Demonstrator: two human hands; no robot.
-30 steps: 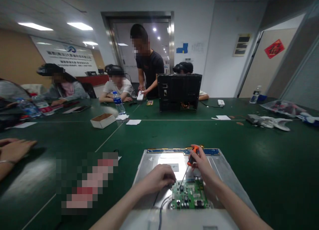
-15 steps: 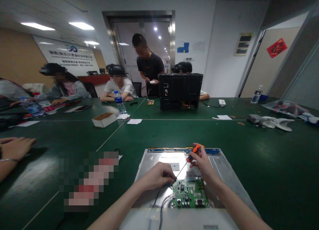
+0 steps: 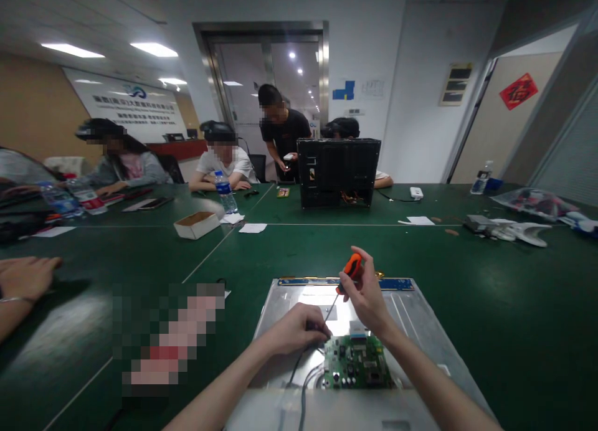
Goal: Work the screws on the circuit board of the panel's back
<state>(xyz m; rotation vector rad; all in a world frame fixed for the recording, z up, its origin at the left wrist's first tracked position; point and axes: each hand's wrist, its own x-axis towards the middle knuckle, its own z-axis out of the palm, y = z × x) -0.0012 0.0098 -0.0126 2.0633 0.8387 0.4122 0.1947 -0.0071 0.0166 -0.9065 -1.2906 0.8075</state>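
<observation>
A screwdriver (image 3: 351,267) with an orange and black handle is gripped in my right hand (image 3: 367,297). Its thin shaft slants down to the left, and the tip is hidden behind my left fingers. My left hand (image 3: 304,325) pinches at the upper left corner of a green circuit board (image 3: 354,364); what lies between the fingertips is too small to make out. The board sits on a flat metal panel (image 3: 420,331) with a blue strip board (image 3: 397,284) along its far edge. Dark cables (image 3: 303,390) run from below my left hand toward me.
Left of the panel, a pixelated strip (image 3: 175,337) lies on the green table (image 3: 252,263). Another person's hand (image 3: 28,275) rests at the far left. Beyond are a small open box (image 3: 196,225), a water bottle (image 3: 226,193), a black casing (image 3: 339,172) and several people.
My right hand has shifted left and slightly up, and the screwdriver stands steeper. My left hand stays nearly in place. The standing person across the table bends lower.
</observation>
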